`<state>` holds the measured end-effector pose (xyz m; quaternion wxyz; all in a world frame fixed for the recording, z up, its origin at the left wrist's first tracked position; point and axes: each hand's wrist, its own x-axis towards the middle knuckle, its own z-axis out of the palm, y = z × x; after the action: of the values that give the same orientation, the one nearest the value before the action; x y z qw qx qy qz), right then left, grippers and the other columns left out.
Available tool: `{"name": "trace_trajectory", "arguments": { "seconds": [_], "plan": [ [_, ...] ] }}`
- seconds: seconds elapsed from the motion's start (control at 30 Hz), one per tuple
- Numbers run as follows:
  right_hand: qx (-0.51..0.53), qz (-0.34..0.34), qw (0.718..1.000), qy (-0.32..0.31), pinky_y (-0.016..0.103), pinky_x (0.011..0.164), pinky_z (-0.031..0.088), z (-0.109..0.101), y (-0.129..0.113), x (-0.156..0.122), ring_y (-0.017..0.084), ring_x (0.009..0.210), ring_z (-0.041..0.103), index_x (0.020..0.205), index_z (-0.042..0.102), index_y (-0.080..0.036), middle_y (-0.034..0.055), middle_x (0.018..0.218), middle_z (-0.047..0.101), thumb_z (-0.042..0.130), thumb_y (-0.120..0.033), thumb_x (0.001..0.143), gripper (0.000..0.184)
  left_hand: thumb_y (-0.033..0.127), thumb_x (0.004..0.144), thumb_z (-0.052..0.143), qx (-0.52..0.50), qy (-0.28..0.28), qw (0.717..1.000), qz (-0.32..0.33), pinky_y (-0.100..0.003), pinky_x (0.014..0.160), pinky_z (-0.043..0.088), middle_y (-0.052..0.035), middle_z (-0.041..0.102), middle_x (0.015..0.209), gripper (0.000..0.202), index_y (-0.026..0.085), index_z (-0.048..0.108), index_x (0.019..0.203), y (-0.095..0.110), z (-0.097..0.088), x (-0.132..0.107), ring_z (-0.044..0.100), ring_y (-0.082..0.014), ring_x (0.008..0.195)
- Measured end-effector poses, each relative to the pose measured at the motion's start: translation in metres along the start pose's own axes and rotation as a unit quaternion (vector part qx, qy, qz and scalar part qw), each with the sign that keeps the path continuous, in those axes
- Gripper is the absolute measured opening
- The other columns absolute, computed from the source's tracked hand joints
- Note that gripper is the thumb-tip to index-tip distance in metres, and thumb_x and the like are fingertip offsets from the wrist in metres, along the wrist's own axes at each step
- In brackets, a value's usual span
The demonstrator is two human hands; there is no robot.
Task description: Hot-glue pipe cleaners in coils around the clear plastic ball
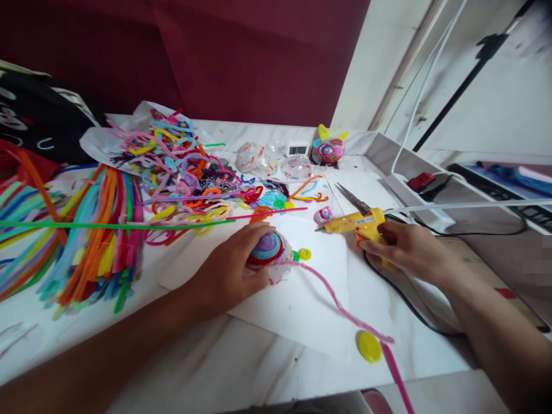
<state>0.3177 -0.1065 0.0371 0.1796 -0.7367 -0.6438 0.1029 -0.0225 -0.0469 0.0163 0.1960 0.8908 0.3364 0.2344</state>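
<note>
My left hand (230, 269) is closed around a ball wound with purple, blue and red pipe cleaners (268, 249), held on a white sheet of paper (302, 299). A long pink pipe cleaner (340, 307) trails from the ball toward the table's near edge. My right hand (407, 248) grips a yellow glue gun (357, 223), whose nozzle points left toward a small pink coil (322, 215). The gun's black cord (405, 299) runs under my right wrist.
Heaps of coloured pipe cleaners (90, 230) cover the left of the white table (224, 368). Scissors (352, 199), clear plastic balls (254, 158), a small digital clock (297, 150) and a finished pink ball creature (330, 148) lie farther back. A yellow disc (370, 347) sits near the front edge.
</note>
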Motion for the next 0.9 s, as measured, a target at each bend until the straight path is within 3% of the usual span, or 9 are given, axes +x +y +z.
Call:
{"name": "trace_trajectory", "arguments": {
  "seconds": [0.1, 0.2, 0.23, 0.3, 0.37, 0.43, 0.6, 0.9],
  "plan": [
    [-0.144, 0.044, 0.988, 0.015, 0.032, 0.048, 0.035, -0.006, -0.009, -0.004, 0.023, 0.051, 0.061, 0.080, 0.070, -0.020, 0.0049, 0.058, 0.067, 0.061, -0.052, 0.083, 0.033, 0.035, 0.085, 0.055, -0.006, 0.008, 1.000, -0.010, -0.046, 0.109, 0.045, -0.0119, 0.054, 0.142, 0.056, 0.021, 0.042, 0.138, -0.001, 0.002, 0.000, 0.054, -0.0303, 0.129],
    [-0.191, -0.013, 0.979, 0.066, 0.034, 0.054, 0.038, -0.009, -0.031, -0.016, 0.027, 0.066, 0.066, 0.091, 0.073, -0.020, 0.0113, 0.082, 0.074, 0.052, -0.048, 0.089, 0.035, 0.036, 0.083, 0.054, -0.012, 0.013, 1.000, -0.012, -0.045, 0.108, 0.045, -0.0123, 0.054, 0.142, 0.058, 0.019, 0.043, 0.138, -0.003, 0.004, 0.000, 0.055, -0.0305, 0.127],
    [-0.155, -0.064, 0.983, 0.073, 0.034, 0.058, 0.041, -0.008, -0.041, -0.021, 0.026, 0.071, 0.067, 0.094, 0.072, -0.020, 0.0112, 0.091, 0.074, 0.050, -0.046, 0.091, 0.034, 0.037, 0.083, 0.054, -0.013, 0.016, 1.000, -0.013, -0.045, 0.109, 0.045, -0.0123, 0.054, 0.142, 0.058, 0.019, 0.044, 0.138, -0.004, 0.005, 0.000, 0.055, -0.0308, 0.127],
    [-0.016, -0.139, 0.990, 0.020, 0.031, 0.065, 0.046, -0.005, -0.064, -0.029, 0.021, 0.077, 0.068, 0.099, 0.070, -0.021, 0.0083, 0.097, 0.075, 0.051, -0.043, 0.092, 0.030, 0.037, 0.082, 0.054, -0.016, 0.025, 0.999, -0.014, -0.046, 0.109, 0.044, -0.0120, 0.054, 0.142, 0.059, 0.019, 0.045, 0.137, -0.005, 0.007, 0.000, 0.055, -0.0314, 0.127],
    [0.083, -0.151, 0.984, -0.051, 0.028, 0.065, 0.047, 0.002, -0.084, -0.032, 0.018, 0.080, 0.068, 0.101, 0.069, -0.021, 0.0057, 0.096, 0.075, 0.058, -0.044, 0.090, 0.027, 0.036, 0.081, 0.053, -0.018, 0.035, 0.999, -0.012, -0.047, 0.109, 0.044, -0.0117, 0.055, 0.141, 0.059, 0.020, 0.045, 0.137, -0.007, 0.010, 0.000, 0.055, -0.0314, 0.127],
    [0.136, -0.158, 0.972, -0.108, 0.025, 0.061, 0.046, 0.011, -0.099, -0.030, 0.014, 0.071, 0.066, 0.101, 0.067, -0.020, 0.0027, 0.086, 0.073, 0.065, -0.037, 0.086, 0.023, 0.035, 0.081, 0.053, -0.019, 0.044, 0.999, -0.005, -0.046, 0.109, 0.044, -0.0115, 0.055, 0.141, 0.059, 0.020, 0.045, 0.137, -0.008, 0.012, 0.001, 0.055, -0.0307, 0.127],
    [0.148, -0.174, 0.966, -0.119, 0.024, 0.057, 0.038, 0.027, -0.108, -0.012, 0.011, 0.059, 0.054, 0.095, 0.070, -0.018, -0.0022, 0.068, 0.065, 0.062, -0.013, 0.082, 0.016, 0.032, 0.080, 0.054, -0.019, 0.052, 0.998, 0.003, -0.046, 0.109, 0.044, -0.0132, 0.056, 0.139, 0.058, 0.018, 0.046, 0.136, -0.009, 0.014, 0.001, 0.055, -0.0301, 0.127],
    [0.186, -0.159, 0.959, -0.142, 0.023, 0.055, 0.040, 0.032, -0.107, 0.011, 0.010, 0.059, 0.052, 0.083, 0.072, -0.015, 0.0001, 0.069, 0.067, 0.065, -0.025, 0.086, 0.013, 0.030, 0.080, 0.054, -0.024, 0.032, 0.999, 0.001, -0.044, 0.106, 0.046, -0.0142, 0.058, 0.135, 0.054, 0.016, 0.048, 0.132, -0.003, 0.007, 0.002, 0.057, -0.0294, 0.124]
  ]
}}
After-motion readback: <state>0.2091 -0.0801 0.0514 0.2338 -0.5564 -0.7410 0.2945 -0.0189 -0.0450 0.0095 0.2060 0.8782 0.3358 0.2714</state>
